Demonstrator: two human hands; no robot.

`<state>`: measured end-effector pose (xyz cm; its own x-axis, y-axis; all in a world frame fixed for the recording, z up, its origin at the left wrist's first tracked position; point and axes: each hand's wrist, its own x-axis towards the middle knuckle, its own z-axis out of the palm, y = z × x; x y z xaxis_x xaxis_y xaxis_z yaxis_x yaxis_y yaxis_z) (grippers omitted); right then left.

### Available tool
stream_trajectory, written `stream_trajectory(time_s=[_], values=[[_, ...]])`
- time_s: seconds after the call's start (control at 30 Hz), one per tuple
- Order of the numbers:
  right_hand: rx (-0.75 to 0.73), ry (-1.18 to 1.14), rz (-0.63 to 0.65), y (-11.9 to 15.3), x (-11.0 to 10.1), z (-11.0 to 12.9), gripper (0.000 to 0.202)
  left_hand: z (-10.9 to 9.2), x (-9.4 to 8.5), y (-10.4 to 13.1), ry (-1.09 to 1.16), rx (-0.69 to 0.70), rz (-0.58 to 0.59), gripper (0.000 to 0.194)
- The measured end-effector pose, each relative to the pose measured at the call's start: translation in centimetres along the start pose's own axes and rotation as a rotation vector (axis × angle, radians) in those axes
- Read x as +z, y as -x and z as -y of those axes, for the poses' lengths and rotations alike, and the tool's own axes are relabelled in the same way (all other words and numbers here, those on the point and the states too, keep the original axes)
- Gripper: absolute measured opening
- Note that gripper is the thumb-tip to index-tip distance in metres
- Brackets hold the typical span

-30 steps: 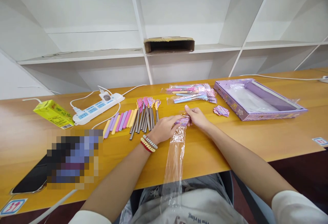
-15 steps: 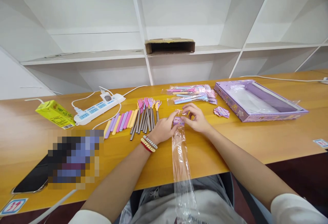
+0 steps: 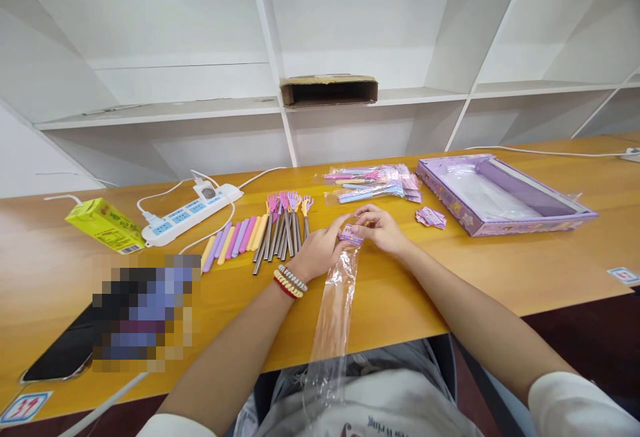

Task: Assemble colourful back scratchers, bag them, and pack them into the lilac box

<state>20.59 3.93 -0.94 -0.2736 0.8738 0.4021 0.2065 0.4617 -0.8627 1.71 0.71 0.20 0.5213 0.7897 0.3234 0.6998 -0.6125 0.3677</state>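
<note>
Clear bag (image 3: 334, 317) swung left | left hand (image 3: 316, 252), right hand (image 3: 385, 232): both clamped on purple card (image 3: 352, 235)

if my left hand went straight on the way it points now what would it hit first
Past the purple printed card it touches, your left hand would probably meet your right hand first, at the bent fingers, though one view leaves depth unclear.

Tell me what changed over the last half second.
The lower end of the clear bag swung toward the person's left. No new grip or release shows: the left hand keeps hold of the purple card, the right hand stays at it. The colored sticks and purple box stayed put.
</note>
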Motion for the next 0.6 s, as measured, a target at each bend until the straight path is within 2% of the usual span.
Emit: stream_trajectory(time_s=[0.13,0.2,0.27,0.37,0.43,0.5,0.6], values=[[0.135,-0.238,-0.223,-0.7,-1.0,-0.3,0.029,0.2,0.0,0.0,0.049,-0.002,0.057,0.060],[0.168,-0.222,-0.381,-1.0,-2.4,-0.3,0.031,0.3,0.0,0.1,0.045,-0.020,0.069,0.060],[0.132,-0.046,-0.547,-1.2,-4.3,-0.4,0.032,0.4,0.1,0.1,0.042,-0.038,0.071,0.059],[0.103,0.351,-0.749,-1.0,-7.7,-0.7,0.032,0.3,0.2,0.0,0.034,-0.041,0.078,0.058],[0.192,0.573,-0.787,-0.7,-9.7,-1.1,0.033,0.3,0.2,0.0,0.024,-0.037,0.082,0.057],[0.334,0.733,-0.728,-0.2,-11.1,-1.7,0.030,0.3,0.3,0.0,0.019,-0.033,0.086,0.056],[0.506,0.932,-0.631,0.3,-12.0,-2.6,0.028,0.4,0.3,0.0,0.025,-0.036,0.086,0.053]])
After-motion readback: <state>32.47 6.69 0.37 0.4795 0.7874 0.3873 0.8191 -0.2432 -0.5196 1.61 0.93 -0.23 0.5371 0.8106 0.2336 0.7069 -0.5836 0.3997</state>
